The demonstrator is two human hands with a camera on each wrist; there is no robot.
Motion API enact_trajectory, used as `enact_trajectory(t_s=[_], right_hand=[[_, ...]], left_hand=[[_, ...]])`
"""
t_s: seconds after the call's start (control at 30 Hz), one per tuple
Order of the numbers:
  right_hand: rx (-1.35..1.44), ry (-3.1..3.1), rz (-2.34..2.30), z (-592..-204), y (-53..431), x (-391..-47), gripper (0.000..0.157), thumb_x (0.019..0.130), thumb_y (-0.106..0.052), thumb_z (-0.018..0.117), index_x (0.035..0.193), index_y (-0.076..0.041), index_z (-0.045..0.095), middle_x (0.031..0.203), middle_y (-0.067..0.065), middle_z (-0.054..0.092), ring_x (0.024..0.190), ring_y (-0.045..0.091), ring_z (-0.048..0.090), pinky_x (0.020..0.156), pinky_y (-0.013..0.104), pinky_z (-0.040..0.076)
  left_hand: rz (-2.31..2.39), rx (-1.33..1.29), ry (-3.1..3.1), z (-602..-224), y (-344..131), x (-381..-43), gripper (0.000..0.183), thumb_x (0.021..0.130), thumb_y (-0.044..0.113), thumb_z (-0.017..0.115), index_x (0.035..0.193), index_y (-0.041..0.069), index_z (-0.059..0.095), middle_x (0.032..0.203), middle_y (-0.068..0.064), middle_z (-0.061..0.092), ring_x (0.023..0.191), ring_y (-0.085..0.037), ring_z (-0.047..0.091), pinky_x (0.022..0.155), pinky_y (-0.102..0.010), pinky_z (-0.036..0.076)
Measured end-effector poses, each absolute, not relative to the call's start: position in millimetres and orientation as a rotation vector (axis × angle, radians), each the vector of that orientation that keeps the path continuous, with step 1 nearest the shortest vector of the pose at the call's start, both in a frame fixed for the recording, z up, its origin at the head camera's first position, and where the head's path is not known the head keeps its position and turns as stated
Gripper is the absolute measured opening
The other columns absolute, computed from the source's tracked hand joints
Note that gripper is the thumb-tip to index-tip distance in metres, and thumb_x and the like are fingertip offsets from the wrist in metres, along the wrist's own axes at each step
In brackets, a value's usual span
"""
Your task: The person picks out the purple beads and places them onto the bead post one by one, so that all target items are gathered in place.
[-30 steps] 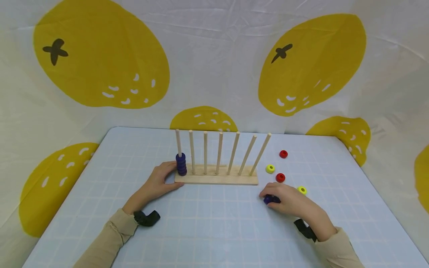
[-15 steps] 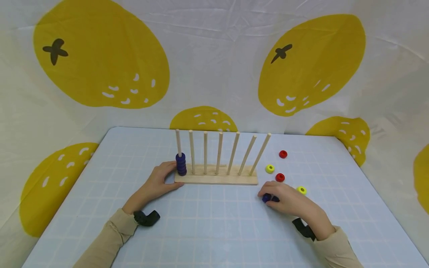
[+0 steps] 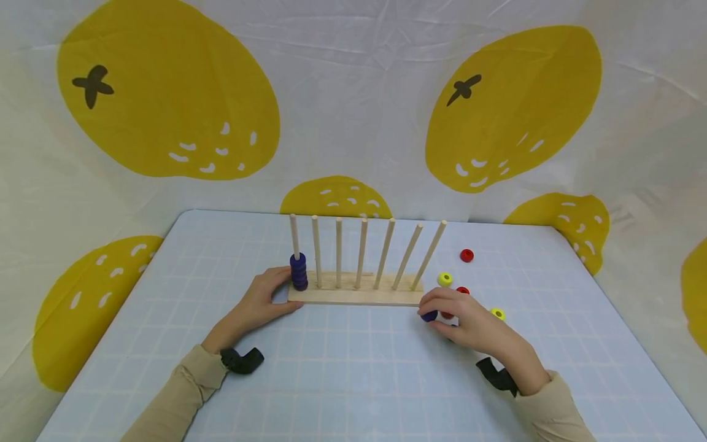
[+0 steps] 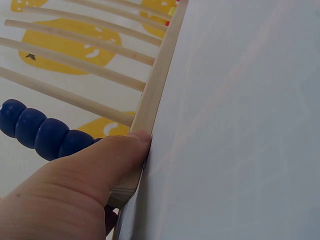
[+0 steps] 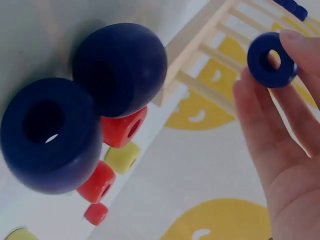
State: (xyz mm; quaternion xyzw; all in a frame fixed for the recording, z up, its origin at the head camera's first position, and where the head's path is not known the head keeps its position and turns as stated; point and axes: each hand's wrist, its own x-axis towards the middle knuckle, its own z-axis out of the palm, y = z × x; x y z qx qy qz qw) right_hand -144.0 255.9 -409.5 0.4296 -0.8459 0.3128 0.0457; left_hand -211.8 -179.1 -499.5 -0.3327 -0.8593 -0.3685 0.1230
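Note:
My left hand (image 3: 256,302) grips the left end of a wooden base (image 3: 359,296) that carries a row of upright pegs (image 3: 361,252). Its thumb lies along the front edge, seen close up in the left wrist view. Several dark blue beads (image 3: 298,271) are stacked on the leftmost peg, just beside this hand. Right of the base, my right hand (image 3: 469,319) pinches a single blue bead (image 5: 272,60) between thumb and fingers, its hole showing in the right wrist view. Two more blue beads (image 5: 120,70) lie on the table beneath that hand, mostly hidden in the head view.
Red beads (image 3: 466,255) and yellow beads (image 3: 445,279) lie loose on the table right of the base, some partly behind the right hand. A white cloth with yellow fruit print (image 3: 353,123) hangs behind the pale blue checked table (image 3: 331,374).
My right hand has shifted a little left and away from me, carrying one blue bead off from the others near it. The left hand and the peg base stay where they were.

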Motion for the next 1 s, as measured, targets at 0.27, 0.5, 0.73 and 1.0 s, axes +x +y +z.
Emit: enact_trajectory(t_s=[0.27,0.5,0.73,1.0], right_hand=[[1.332,-2.451,1.012,-398,248,-145,0.042,0.074,0.013,0.079,0.106,-0.013,0.071,0.114,0.002,0.065,0.097,0.015,0.061,0.070,0.019,0.053],[1.290,-2.423,1.025,-388,240,-144,0.018,0.088,-0.011,0.076,0.105,-0.010,0.072,0.116,0.002,0.066,0.106,0.018,0.063,0.088,0.019,0.051],[1.320,-2.321,1.071,-378,230,-147,0.024,0.097,-0.031,0.063,0.105,-0.009,0.071,0.114,0.006,0.066,0.105,0.021,0.064,0.087,0.019,0.052],[1.363,-2.102,1.119,-368,217,-154,0.037,0.069,0.013,0.080,0.100,-0.006,0.072,0.108,0.015,0.067,0.098,0.024,0.065,0.082,0.019,0.053]], left_hand=[[-1.072,-0.961,-2.527,-498,-179,-210,0.065,0.079,0.019,0.083,0.134,-0.002,0.058,0.135,-0.019,0.058,0.126,-0.039,0.051,0.102,-0.059,0.039],[-1.075,-0.962,-2.542,-497,-178,-209,0.066,0.079,0.020,0.083,0.135,-0.001,0.057,0.136,-0.019,0.057,0.127,-0.037,0.050,0.104,-0.058,0.038],[-1.077,-0.969,-2.518,-496,-178,-209,0.065,0.079,0.019,0.083,0.135,-0.002,0.057,0.136,-0.020,0.057,0.126,-0.039,0.050,0.103,-0.060,0.038],[-1.082,-0.968,-2.512,-495,-178,-209,0.065,0.079,0.018,0.083,0.135,-0.002,0.057,0.135,-0.020,0.058,0.126,-0.040,0.050,0.102,-0.061,0.038]])
